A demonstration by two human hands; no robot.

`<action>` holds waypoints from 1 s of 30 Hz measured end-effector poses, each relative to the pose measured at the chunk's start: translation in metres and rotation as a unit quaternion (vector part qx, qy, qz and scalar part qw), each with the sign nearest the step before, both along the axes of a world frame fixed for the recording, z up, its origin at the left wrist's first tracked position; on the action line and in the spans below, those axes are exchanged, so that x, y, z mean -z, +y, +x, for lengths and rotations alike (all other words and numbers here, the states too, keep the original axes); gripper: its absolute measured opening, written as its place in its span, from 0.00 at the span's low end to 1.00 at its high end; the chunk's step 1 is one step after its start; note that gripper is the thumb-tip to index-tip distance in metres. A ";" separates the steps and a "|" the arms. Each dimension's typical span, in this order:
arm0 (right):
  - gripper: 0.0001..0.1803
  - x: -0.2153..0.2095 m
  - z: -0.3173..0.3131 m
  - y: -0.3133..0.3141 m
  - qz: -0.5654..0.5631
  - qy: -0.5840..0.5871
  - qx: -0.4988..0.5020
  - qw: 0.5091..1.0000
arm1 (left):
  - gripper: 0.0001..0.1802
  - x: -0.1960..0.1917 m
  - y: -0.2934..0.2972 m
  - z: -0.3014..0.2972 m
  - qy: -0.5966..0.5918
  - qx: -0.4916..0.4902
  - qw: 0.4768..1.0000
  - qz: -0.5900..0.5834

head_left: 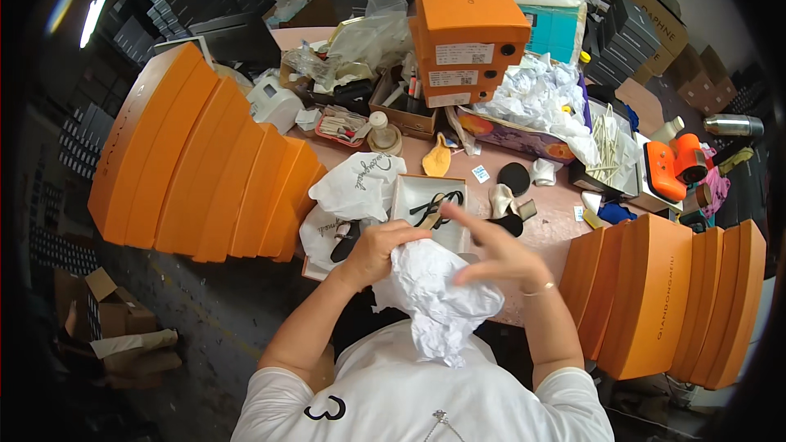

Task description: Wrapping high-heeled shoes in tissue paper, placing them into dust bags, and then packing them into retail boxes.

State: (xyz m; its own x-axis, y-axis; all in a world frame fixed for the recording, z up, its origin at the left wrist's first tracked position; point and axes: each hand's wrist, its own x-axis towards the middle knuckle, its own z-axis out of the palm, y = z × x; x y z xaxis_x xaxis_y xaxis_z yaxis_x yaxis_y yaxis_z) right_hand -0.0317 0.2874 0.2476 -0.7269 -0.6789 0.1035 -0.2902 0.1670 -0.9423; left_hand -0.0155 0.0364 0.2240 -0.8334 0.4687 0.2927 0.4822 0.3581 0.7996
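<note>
Left hand (378, 250) gripped crumpled white tissue paper (438, 299), right hand (495, 250) on it, fingers spread, open shoebox (403, 196) at bench's near edge.

This looks like a shoe stockroom or packing room — orange shoe boxes (467, 29) stand stacked on a cluttered pink table (557, 225), with more orange lids (205, 164) fanned out beside it. Dark boxes (155, 0) fill shelves behind, and loose tissue paper (536, 90) and a strappy sandal (438, 207) lie about.
</note>
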 end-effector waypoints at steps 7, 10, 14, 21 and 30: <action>0.16 0.069 0.006 -0.025 -0.128 -0.224 0.079 0.963 | 0.34 0.047 -0.017 0.012 -0.423 0.063 0.862 0.272; 0.21 0.079 0.014 -0.044 -0.073 -0.069 0.167 0.981 | 0.24 0.057 0.008 0.043 -0.377 -0.023 0.917 0.128; 0.32 0.071 0.038 -0.046 0.112 0.205 0.105 0.967 | 0.18 0.098 0.016 0.052 -0.530 -0.171 0.746 0.366; 0.28 0.068 0.048 -0.046 0.244 0.260 -0.054 0.933 | 0.28 0.102 -0.004 0.076 -0.614 -0.038 0.627 0.479; 0.32 0.097 0.003 -0.051 0.023 -0.245 -0.146 0.958 | 0.29 0.048 -0.010 0.038 -0.249 0.002 0.966 0.070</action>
